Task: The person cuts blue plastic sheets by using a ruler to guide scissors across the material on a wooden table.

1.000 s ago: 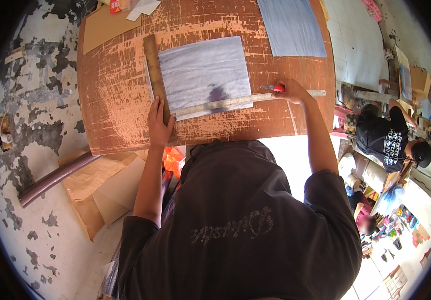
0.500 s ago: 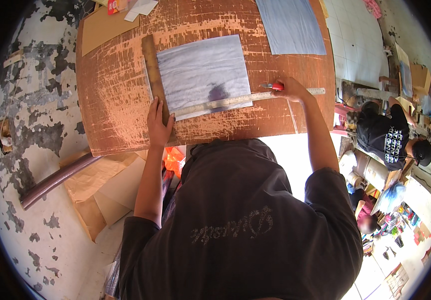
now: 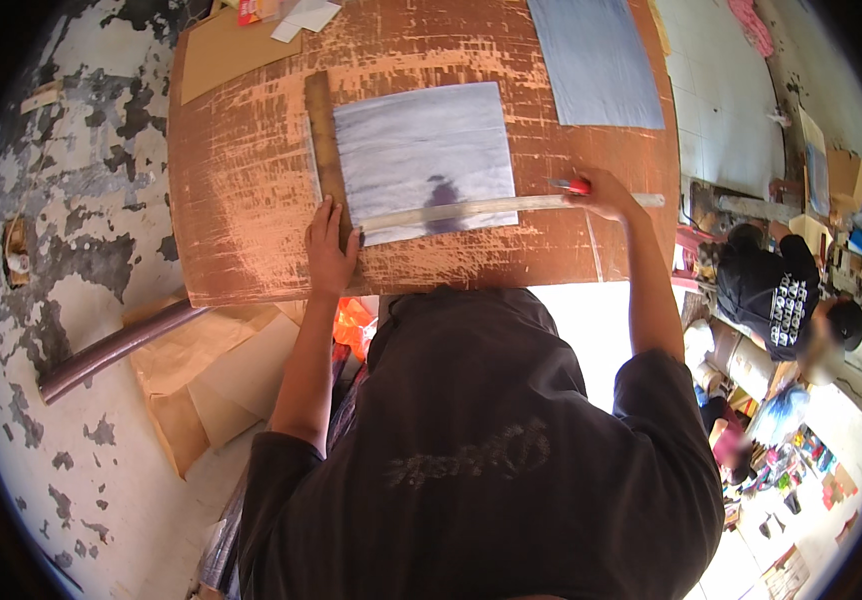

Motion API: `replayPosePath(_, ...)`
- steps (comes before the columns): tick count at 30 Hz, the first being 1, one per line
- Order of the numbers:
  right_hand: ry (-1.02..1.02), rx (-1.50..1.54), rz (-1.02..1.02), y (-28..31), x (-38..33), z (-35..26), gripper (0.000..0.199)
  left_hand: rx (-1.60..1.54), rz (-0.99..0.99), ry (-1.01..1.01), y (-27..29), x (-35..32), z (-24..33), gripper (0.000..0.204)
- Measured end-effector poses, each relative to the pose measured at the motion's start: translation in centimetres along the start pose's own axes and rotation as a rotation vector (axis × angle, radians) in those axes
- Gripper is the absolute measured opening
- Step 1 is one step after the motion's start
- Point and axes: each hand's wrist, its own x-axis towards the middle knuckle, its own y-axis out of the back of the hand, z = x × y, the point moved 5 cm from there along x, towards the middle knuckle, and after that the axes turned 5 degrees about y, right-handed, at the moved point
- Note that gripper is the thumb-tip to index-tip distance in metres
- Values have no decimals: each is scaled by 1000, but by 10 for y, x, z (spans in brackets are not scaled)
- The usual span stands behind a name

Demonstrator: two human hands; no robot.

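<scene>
A grey-white, marbled sheet [image 3: 421, 140] lies on the scratched brown tabletop [image 3: 241, 200]. Along its left side runs a dark wooden strip [image 3: 321, 120]. A long, pale straight ruler [image 3: 491, 205] crosses the sheet near its lower edge and extends past it to the right. My left hand [image 3: 332, 250] rests with fingers stretched over the strip's near end, its thumb beside the ruler's left end. My right hand [image 3: 606, 195] is closed round a red-handled utility knife [image 3: 579, 187], blade pointing left, and lies over the ruler near its right end.
A blue-grey sheet [image 3: 601, 70] lies at the far right, brown cardboard [image 3: 236, 50] at the far left. Brown paper [image 3: 176, 375] and a dark roll [image 3: 121, 350] are below the table's left side. A co-worker in black [image 3: 766, 290] is off to the right.
The whole view has shifted and turned slightly, so the table appears further right and lower. Both hands keep about the same places on the strip and ruler; the knife stays in my right hand.
</scene>
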Motion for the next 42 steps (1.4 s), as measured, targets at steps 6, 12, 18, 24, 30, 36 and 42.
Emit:
replayPosePath(6, -93, 66, 80, 49, 11, 30, 38, 9, 68, 7, 5, 14, 4, 49)
replayPosePath(12, -59, -15, 95, 79, 79, 6, 41, -23, 128, -20, 8, 74, 13, 50)
replayPosePath(18, 17, -20, 52, 90, 130, -9, 38, -14, 63, 6, -5, 115, 5, 52)
replayPosePath(24, -9, -73, -26, 91, 153, -7, 34, 39, 17, 28, -13, 120, 1, 52)
replayPosePath(30, 38, -55, -2, 86, 155, -9, 36, 126, 36, -11, -16, 120, 2, 52)
replayPosePath(36, -14, -33, -9, 79, 158, -2, 37, 143, 25, -7, -17, 122, 3, 52)
replayPosePath(42, -46, -39, -52, 75, 162, 0, 37, 149, 11, 8, -16, 123, 4, 53)
